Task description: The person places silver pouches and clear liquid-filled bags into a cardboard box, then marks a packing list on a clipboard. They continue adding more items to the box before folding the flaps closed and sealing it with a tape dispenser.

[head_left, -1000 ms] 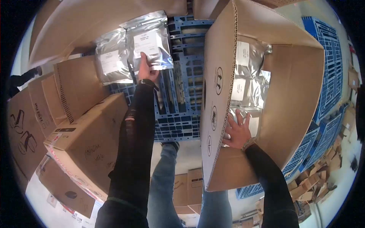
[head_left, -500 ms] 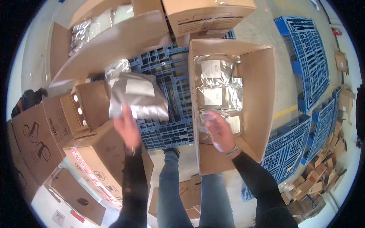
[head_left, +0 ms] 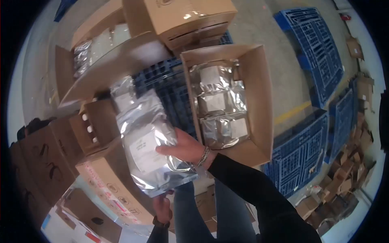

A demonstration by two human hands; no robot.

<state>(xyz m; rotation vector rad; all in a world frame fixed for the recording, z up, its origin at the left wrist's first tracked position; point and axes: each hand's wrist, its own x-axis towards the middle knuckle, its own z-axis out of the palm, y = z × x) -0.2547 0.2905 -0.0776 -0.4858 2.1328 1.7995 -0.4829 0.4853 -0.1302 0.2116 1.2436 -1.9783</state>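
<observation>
My right hand (head_left: 184,146) is closed on the right side of a silver foil bag (head_left: 139,121) with a white label, thumb across its front. The bag is tilted, lower end toward me. Just below that end is my left hand (head_left: 163,208), fingers curled close to the bag's bottom edge; whether they hold anything is hidden. Behind the held bag another silver bag (head_left: 123,93) shows in part. Right of my right hand stands an open cardboard box (head_left: 257,109) holding several labelled silver bags (head_left: 212,103).
A large open carton (head_left: 117,56) with more silver bags stands at the upper left, beside a closed box (head_left: 190,16). Left are a box with white round caps (head_left: 97,121) and a taped box (head_left: 105,182). Blue pallets (head_left: 316,52) and a cardboard heap (head_left: 340,182) lie right.
My right hand has moved left from the open box onto the silver bag. The bag has turned and come lower. My left hand has dropped from its front to below its bottom edge.
</observation>
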